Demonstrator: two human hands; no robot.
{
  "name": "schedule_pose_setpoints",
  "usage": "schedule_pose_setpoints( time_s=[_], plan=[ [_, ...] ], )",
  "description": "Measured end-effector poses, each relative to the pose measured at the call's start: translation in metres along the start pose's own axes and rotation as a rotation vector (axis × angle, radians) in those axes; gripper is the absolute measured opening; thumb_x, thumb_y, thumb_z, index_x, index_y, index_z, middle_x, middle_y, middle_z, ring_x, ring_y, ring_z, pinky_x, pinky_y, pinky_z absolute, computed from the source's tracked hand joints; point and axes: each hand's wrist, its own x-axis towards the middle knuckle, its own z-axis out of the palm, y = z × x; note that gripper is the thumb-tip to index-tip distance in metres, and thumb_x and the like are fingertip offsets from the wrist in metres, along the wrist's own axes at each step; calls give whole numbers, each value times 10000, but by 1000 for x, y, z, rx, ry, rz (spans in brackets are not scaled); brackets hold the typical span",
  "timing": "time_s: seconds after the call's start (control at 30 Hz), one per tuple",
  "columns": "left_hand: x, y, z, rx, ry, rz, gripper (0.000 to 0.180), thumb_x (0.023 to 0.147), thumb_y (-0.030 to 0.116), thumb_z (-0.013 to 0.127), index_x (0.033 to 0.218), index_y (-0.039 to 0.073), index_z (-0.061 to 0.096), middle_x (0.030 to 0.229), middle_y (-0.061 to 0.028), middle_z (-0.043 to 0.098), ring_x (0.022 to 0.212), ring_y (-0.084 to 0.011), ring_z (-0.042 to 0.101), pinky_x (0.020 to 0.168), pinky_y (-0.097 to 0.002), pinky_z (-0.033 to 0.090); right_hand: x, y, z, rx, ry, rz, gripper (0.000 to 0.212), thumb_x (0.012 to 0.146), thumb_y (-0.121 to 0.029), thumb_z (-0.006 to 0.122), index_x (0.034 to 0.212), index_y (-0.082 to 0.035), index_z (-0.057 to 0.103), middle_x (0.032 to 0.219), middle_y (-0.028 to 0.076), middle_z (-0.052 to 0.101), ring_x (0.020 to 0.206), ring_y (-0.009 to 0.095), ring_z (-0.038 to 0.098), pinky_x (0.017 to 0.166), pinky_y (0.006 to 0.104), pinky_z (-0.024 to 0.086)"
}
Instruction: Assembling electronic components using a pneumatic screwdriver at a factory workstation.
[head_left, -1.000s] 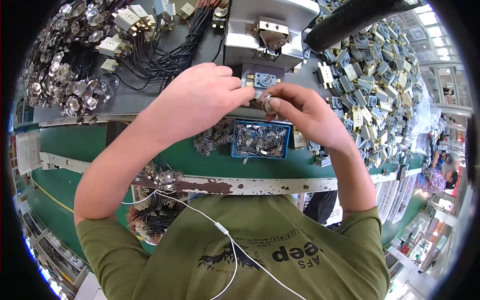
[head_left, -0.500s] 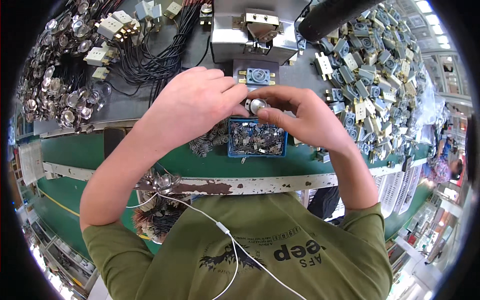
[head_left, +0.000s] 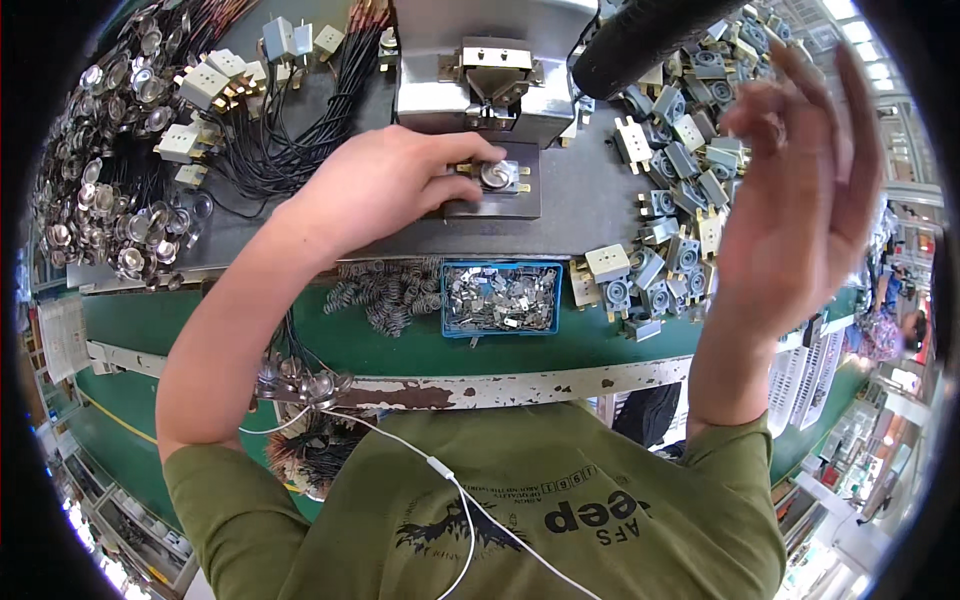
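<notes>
My left hand (head_left: 375, 190) reaches in over a dark metal block (head_left: 525, 203). Its thumb and forefinger pinch the edge of a round silver metal cap (head_left: 497, 175). Under the cap sits a small grey switch housing (head_left: 513, 178) with brass tabs at its sides, partly hidden by the cap and fingers. My right hand (head_left: 795, 200) is raised at the right with its fingers stretched apart, slightly blurred, holding nothing. Behind it lies a heap of grey and cream switch housings (head_left: 660, 205).
Behind the block stands a metal press (head_left: 497, 75), with a thick black cylinder (head_left: 640, 50) slanting beside it. A blue tray (head_left: 500, 333) of small metal clips and a pile of coil springs (head_left: 385, 295) lie nearer. Metal caps on wires (head_left: 150, 225) are heaped left.
The metal cap has gone from between both hands onto the housing at the block. My left hand has moved forward with it; my right hand has let go and swung up to the right.
</notes>
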Motion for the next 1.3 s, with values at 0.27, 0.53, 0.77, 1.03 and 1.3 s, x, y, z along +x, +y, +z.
schedule_pose_setpoints(
  time_s=[0.27, 0.53, 0.77, 1.03, 1.3],
  plan=[
    [4, -5, 6, 51, 41, 78, 353, 974, 275, 652, 1326, 242, 651, 941, -100, 758, 920, -322, 716, 781, -449, 557, 67, 14, 62, -251, 55, 376, 400, 914, -240, 821, 1159, -6, 608, 913, 88, 711, 721, 126, 685, 595, 270, 540],
    [6, -8, 4, 66, -20, 50, 376, 984, 294, 647, 1358, 265, 625, 952, -112, 749, 913, -333, 715, 766, -459, 559, 50, 50, 64, -185, 112, 162, 299, 922, -208, 813, 1079, -20, 642, 801, 54, 696, 623, 99, 650, 487, 240, 479],
    [0, -4, 8, 162, 36, 83, 337, 985, 305, 639, 1312, 222, 617, 929, -118, 745, 903, -336, 719, 754, -458, 558, 51, 38, 80, -121, 189, 95, 258, 928, -179, 805, 1055, -22, 645, 755, 43, 687, 581, 96, 633, 460, 235, 458],
    [0, -6, 11, 107, 46, 106, 350, 985, 278, 631, 1325, 203, 600, 866, -113, 727, 865, -339, 717, 726, -470, 549, 51, 13, 110, -37, 271, 87, 169, 933, -60, 771, 1028, -10, 640, 714, 41, 671, 520, 101, 609, 468, 236, 471],
    [3, -4, 6, 108, -41, 51, 396, 980, 216, 635, 1369, 252, 568, 980, -102, 732, 920, -328, 706, 764, -458, 547, 51, 35, 122, 70, 376, 223, 236, 910, 13, 768, 1066, -5, 592, 802, 62, 686, 552, 111, 627, 485, 250, 509]
  ],
)
